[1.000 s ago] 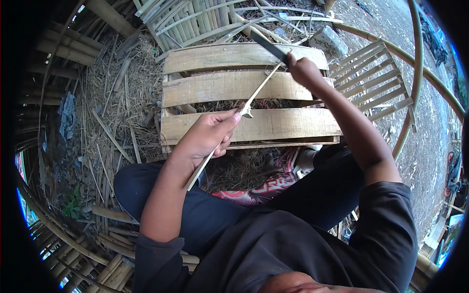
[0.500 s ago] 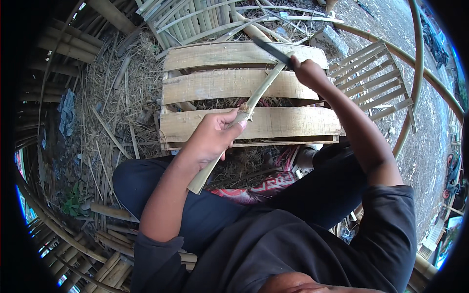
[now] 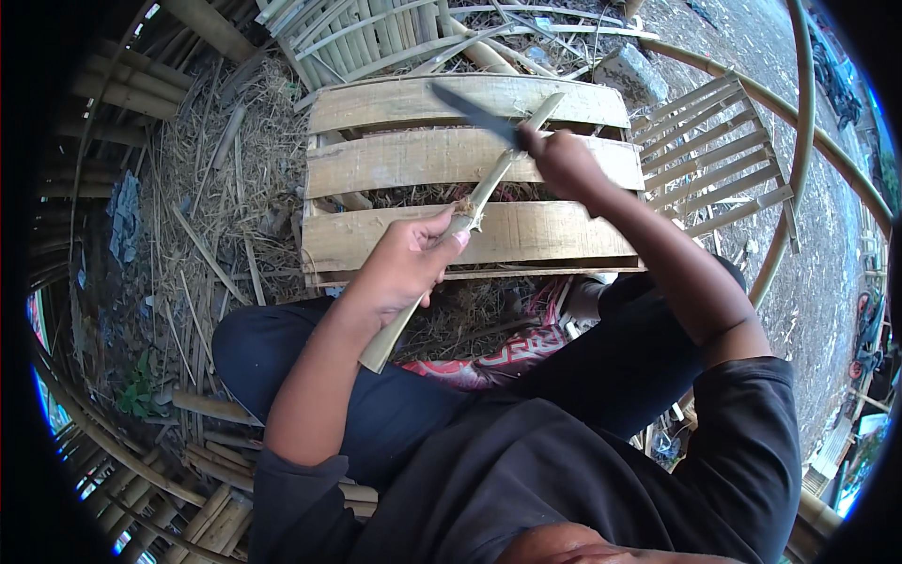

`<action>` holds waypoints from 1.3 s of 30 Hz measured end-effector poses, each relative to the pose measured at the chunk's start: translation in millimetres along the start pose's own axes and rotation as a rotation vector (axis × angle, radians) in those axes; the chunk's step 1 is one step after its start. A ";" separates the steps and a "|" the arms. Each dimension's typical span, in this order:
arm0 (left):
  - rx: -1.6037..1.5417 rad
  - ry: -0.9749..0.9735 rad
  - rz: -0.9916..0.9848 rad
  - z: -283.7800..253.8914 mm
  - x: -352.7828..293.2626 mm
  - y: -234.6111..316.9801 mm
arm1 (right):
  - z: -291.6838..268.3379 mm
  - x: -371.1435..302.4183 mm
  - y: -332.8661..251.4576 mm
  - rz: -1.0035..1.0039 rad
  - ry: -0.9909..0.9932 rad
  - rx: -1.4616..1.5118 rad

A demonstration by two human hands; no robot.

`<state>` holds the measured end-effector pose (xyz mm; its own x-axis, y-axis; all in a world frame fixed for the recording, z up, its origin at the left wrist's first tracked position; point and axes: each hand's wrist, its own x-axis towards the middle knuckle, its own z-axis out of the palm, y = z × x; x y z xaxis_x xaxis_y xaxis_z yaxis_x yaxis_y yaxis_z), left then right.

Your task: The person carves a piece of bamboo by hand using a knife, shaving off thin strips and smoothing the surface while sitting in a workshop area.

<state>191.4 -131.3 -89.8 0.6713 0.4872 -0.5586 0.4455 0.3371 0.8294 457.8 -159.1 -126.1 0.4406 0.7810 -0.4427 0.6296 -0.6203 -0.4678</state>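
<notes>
A split bamboo strip (image 3: pixel 489 183) slants across the slatted wooden bench, its near end by my left forearm and its far end over the far slat. My left hand (image 3: pixel 409 261) is closed round it just below a rough, frayed node. In my right hand (image 3: pixel 567 167) is the handle of a long dark-bladed knife (image 3: pixel 470 111), slightly blurred. Its blade points to the far left and crosses over the strip's upper part. Whether the edge touches the strip, I cannot tell.
The wooden slat bench (image 3: pixel 376 162) stands before my bent legs. A woven bamboo panel (image 3: pixel 366 42) lies behind it, near a grey stone block (image 3: pixel 631 75). To the right leans a slatted bamboo frame (image 3: pixel 719 155) with curved poles. Dry shavings (image 3: pixel 211 188) cover the ground at left.
My right hand has brought the knife nearer along the bamboo strip and a little to the left. My left hand keeps its hold on the strip, almost unmoved.
</notes>
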 end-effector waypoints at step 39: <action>-0.332 -0.133 -0.210 -30.5 -1.3 15.1 | -31.4 64.0 46.8 0.203 0.015 0.150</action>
<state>179.2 -102.3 -76.8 0.6668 0.2787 -0.6911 0.3803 0.6702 0.6373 535.6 -135.9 -152.3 0.5588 0.6395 -0.5281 0.4259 -0.7676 -0.4789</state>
